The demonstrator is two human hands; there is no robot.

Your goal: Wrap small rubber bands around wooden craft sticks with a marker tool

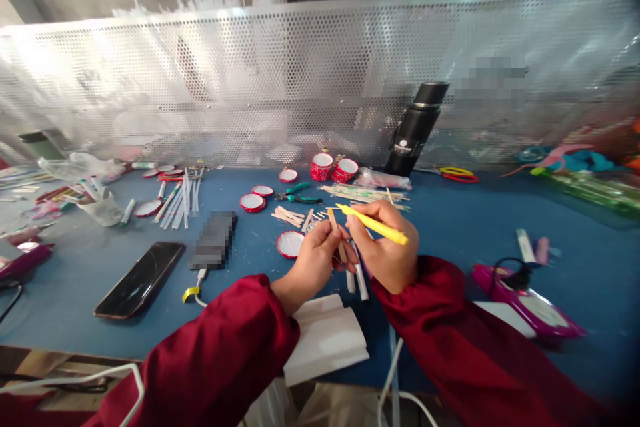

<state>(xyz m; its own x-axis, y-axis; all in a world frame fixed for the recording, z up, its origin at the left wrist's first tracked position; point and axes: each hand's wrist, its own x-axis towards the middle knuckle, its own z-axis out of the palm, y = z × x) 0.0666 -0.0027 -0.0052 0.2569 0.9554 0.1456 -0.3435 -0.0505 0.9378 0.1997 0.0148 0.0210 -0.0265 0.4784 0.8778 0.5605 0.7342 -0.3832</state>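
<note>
Between the thumb and fingers of my left hand (313,259) is a flat wooden craft stick (333,221), held upright and slightly tilted. My right hand (389,252) grips a yellow pen (379,227) like a writing tool, its tip pointing left close to the stick's upper end. Whether the tip touches the stick I cannot tell. A round white lid with a red rim (290,245) lies just left of my left hand, partly covered by it. Beyond the hands are more craft sticks (289,216). White tubes (360,280) lie below my hands on the blue table.
Green-handled pliers (300,199), red drum-like cups (321,167) and thin wooden sticks (367,195) lie farther back. A black bottle (417,130) stands by the perforated metal screen (240,80). Left are a phone (140,280) and a cup of markers (103,209); right, a purple device (530,303).
</note>
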